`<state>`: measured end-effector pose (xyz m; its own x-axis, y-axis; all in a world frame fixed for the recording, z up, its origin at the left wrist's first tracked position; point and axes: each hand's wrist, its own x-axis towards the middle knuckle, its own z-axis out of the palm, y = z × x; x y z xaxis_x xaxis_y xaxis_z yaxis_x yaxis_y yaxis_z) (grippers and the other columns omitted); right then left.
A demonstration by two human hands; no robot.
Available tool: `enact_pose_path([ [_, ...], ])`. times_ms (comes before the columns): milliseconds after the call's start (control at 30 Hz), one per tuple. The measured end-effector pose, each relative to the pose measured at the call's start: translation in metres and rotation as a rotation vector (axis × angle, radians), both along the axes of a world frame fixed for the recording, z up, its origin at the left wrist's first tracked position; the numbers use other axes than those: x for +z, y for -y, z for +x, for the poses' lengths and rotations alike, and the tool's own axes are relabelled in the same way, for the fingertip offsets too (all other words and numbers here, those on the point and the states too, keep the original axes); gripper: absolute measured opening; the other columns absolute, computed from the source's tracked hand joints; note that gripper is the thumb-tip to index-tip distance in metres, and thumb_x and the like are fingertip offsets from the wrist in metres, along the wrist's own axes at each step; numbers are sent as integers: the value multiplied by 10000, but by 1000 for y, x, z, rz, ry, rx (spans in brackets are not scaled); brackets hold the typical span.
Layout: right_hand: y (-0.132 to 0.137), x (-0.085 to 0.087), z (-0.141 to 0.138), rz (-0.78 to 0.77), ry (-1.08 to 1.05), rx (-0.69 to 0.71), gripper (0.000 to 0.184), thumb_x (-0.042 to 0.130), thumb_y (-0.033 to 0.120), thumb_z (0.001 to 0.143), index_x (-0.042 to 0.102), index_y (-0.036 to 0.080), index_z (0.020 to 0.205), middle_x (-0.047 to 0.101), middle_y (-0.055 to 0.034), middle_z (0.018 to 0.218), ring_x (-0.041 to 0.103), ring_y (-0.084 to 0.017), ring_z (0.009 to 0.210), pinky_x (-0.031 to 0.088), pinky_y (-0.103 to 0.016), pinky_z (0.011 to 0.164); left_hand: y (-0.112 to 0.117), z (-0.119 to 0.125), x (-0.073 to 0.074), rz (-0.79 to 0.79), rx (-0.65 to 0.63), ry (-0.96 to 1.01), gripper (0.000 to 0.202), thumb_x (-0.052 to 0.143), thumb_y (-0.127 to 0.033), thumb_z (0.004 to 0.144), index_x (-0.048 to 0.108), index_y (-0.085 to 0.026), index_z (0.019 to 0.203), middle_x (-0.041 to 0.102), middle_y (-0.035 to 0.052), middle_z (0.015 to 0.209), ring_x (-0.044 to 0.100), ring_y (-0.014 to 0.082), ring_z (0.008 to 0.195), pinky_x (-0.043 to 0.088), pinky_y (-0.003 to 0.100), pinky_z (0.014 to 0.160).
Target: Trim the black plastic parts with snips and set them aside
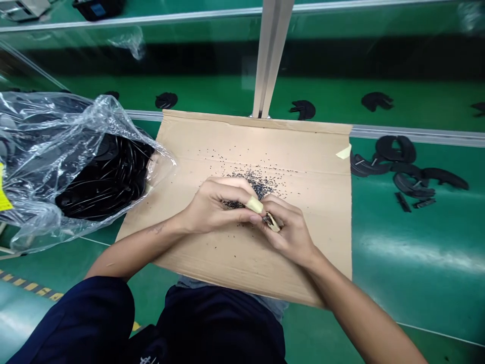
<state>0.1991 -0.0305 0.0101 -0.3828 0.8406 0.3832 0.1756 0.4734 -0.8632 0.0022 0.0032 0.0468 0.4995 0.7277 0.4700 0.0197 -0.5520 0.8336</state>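
Observation:
My left hand (212,205) and my right hand (290,227) meet over the cardboard sheet (197,253). Yellowish tape (254,204) wraps a fingertip of my left hand, whose thumb and forefinger pinch closed at the right hand's fingers. What they pinch is hidden. Curled in my right hand is a small tool (271,221) with a shiny dark part and yellowish tape; its kind is unclear. Just beyond the hands lies a pile of tiny black bits (259,184), with others scattered around on the cardboard.
To the left, a clear plastic bag (102,116) gapes open, full of glossy black parts (109,177). Several curved black pieces (413,172) lie on the green table (417,237) at right. An upright metal post (271,55) stands behind the cardboard.

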Motion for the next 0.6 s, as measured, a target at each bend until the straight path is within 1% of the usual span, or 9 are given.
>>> enact_pose_path([
  [100,0,0,0,-56,-18,-12,141,652,306,954,640,216,847,637,-8,796,583,-149,737,459,-300,661,-9,-3,-6,-46,173,25,168,823,-329,823,778,-170,794,756,44,777,678,102,675,552,211,601],
  [167,-1,0,2,-94,-34,-43,187,658,349,953,628,216,824,629,-2,791,577,-145,739,457,-301,678,-17,-5,-12,-21,271,-40,210,824,-357,817,767,-168,745,747,33,737,664,101,660,545,218,606],
  [200,-2,1,2,-111,-46,-58,205,662,362,950,621,216,812,622,3,785,571,-141,734,454,-298,683,-21,-6,-16,0,288,-87,225,809,-361,831,763,-166,728,740,30,720,656,99,653,538,220,610],
  [267,-3,2,3,-142,-66,-81,233,668,386,944,611,215,796,609,10,772,556,-134,719,449,-292,682,-27,-6,-24,36,265,-173,215,762,-355,874,776,-167,771,744,37,744,651,100,669,529,226,627],
  [367,-4,4,4,-170,-72,-104,260,666,426,938,608,217,794,602,11,763,542,-134,702,444,-292,669,-31,-7,-33,66,229,-232,178,712,-335,912,791,-178,941,769,52,852,659,104,708,535,237,656],
  [433,-4,5,4,-178,-73,-118,273,666,445,932,607,219,792,598,11,755,540,-137,694,444,-296,664,-30,-8,-34,48,249,-253,192,685,-343,931,787,-180,944,775,49,855,672,110,720,549,247,685],
  [467,-3,6,4,-180,-77,-124,278,670,451,928,607,218,789,596,12,751,538,-137,689,444,-297,661,-29,-9,-34,31,264,-260,229,661,-361,948,785,-175,897,773,46,824,678,113,719,555,251,700],
  [533,-3,7,4,-187,-87,-133,290,676,461,921,608,216,782,593,12,743,534,-138,679,444,-297,656,-25,-12,-34,-23,260,-249,389,569,-446,998,775,-159,837,772,59,798,701,127,745,569,262,734],
  [600,-3,8,4,-198,-96,-140,301,673,474,921,608,215,782,594,9,745,532,-140,675,444,-297,653,-18,-13,-33,-92,173,-202,563,437,-583,1019,777,-143,924,784,93,859,732,149,813,590,280,768],
])
